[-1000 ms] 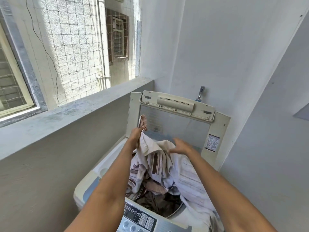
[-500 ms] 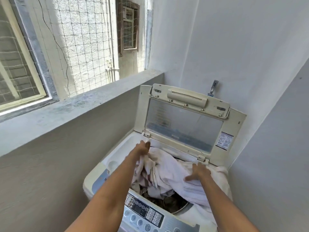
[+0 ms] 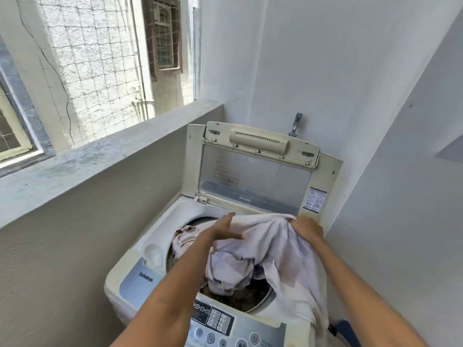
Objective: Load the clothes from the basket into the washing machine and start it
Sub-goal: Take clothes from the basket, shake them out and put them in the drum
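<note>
Since half a second ago the pale garment (image 3: 273, 249) has been pulled toward the right rear corner of the opening, and the striped cloth (image 3: 184, 240) now lies uncovered at the left of the drum. The garment is soft, thin and limp; it drapes over the washing machine (image 3: 140, 279), part sagging into the drum (image 3: 260, 300) and a long tail hanging over the front right rim. It looks light and should fold wherever it is pushed, so bunched handfuls are likely the best hold, starting with the hanging tail. The right hand (image 3: 307, 227) pinches a gathered bunch of it near the hinge of the raised lid (image 3: 253, 181). The left hand (image 3: 224, 227) rests on the cloth with fingers spread and mostly straight, pressing rather than gripping. Darker clothes (image 3: 240, 298) sit lower in the drum. The control panel (image 3: 218, 321) lies at the near edge, untouched. A tap (image 3: 297, 122) juts from the wall behind, and a concrete ledge (image 3: 100, 156) runs along the left.
</note>
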A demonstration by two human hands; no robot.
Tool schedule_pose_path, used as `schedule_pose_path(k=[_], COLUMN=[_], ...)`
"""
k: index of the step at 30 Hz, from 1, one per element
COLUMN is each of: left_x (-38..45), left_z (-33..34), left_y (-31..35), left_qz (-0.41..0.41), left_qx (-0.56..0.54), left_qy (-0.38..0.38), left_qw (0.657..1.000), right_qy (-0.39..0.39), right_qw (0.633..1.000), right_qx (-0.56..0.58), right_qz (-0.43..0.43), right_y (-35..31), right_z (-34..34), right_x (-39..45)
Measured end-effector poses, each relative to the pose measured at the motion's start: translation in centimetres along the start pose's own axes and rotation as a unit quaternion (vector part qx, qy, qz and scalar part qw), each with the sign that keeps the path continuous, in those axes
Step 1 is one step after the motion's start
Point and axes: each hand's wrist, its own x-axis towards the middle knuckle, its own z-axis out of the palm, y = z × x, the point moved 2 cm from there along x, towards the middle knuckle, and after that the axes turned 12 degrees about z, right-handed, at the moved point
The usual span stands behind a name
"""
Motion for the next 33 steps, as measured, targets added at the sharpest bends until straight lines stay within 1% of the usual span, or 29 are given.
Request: schedule_pose_path(k=[2, 5, 7, 8, 9, 11, 12, 13, 14, 15, 17, 19, 20, 21, 23, 25, 27, 29, 31, 32, 33], left_x=[1.6, 3.6, 3.8, 3.7, 3.9, 4.1, 4.1, 4.4, 4.6, 4.8, 5.0, 5.0, 4.8, 4.6, 4.2, 3.6, 3.2, 2.5, 1.8, 1.3, 0.6], left_z=[0.3, 1.3, 1.5, 1.2, 0.4, -1.8, -3.1, -4.2, -5.2, -6.1, -6.8, -6.9, -6.9, -6.8, -7.1, -8.1, -9.7, -12.0, -14.5, -15.5, -16.3], left_y=[3.7, 10.0, 14.0, 15.8, 17.4, 19.9, 20.9, 21.6, 22.2, 22.7, 23.4, 23.6, 23.6, 23.5, 22.9, 22.2, 21.6, 21.0, 19.7, 18.9, 18.2], left_qz=[0.067, 0.171, 0.193, 0.191, 0.182, 0.186, 0.196, 0.201, 0.206, 0.218, 0.249, 0.249, 0.246, 0.242, 0.230, 0.207, 0.181, 0.152, 0.114, 0.117, 0.138], left_qx=[-0.023, -0.101, -0.177, -0.227, -0.273, -0.332, -0.342, -0.332, -0.309, -0.291, -0.278, -0.289, -0.295, -0.298, -0.295, -0.287, -0.291, -0.278, -0.250, -0.238, -0.238], left_qy=[0.018, 0.035, 0.061, 0.098, 0.155, 0.280, 0.327, 0.361, 0.376, 0.378, 0.367, 0.368, 0.374, 0.380, 0.385, 0.390, 0.423, 0.462, 0.473, 0.467, 0.450], left_qw=[0.997, 0.980, 0.963, 0.950, 0.932, 0.882, 0.859, 0.848, 0.849, 0.851, 0.852, 0.848, 0.844, 0.841, 0.844, 0.850, 0.839, 0.829, 0.837, 0.844, 0.850], right_qy=[0.025, 0.077, 0.115, 0.137, 0.156, 0.169, 0.161, 0.136, 0.103, 0.069, -0.009, -0.080, -0.101, -0.104, -0.062, -0.009, 0.021, 0.069, 0.138, 0.175, 0.206], right_qw=[0.998, 0.986, 0.969, 0.956, 0.945, 0.937, 0.933, 0.928, 0.922, 0.922, 0.936, 0.960, 0.972, 0.981, 0.990, 0.992, 0.989, 0.985, 0.968, 0.950, 0.927], right_qx=[0.063, 0.151, 0.215, 0.250, 0.276, 0.279, 0.278, 0.287, 0.302, 0.311, 0.282, 0.208, 0.164, 0.130, 0.109, 0.100, 0.096, 0.101, 0.153, 0.199, 0.248], right_qz=[0.008, -0.008, -0.043, -0.062, -0.077, -0.127, -0.161, -0.194, -0.217, -0.221, -0.210, -0.168, -0.131, -0.099, -0.069, -0.078, -0.106, -0.123, -0.144, -0.166, -0.190], right_y=[0.3, -1.1, -2.5, -3.1, -3.5, -3.8, -3.5, -3.1, -2.4, -1.4, 1.2, 4.2, 5.8, 7.2, 8.6, 8.7, 7.8, 6.0, 3.4, 1.9, 0.1], right_z=[-3.3, -7.3, -10.2, -11.9, -13.7, -16.3, -17.0, -17.5, -17.4, -16.8, -14.1, -9.7, -7.3, -5.5, -4.0, -5.1, -7.7, -12.2, -17.8, -20.7, -23.5], right_x=[0.0, -0.6, -1.3, -1.7, -2.0, -1.7, -1.1, -1.0, -0.8, -0.8, -1.2, -0.9, -0.6, 0.0, 0.8, 1.3, 1.2, 0.4, -0.6, -1.4, -2.3])
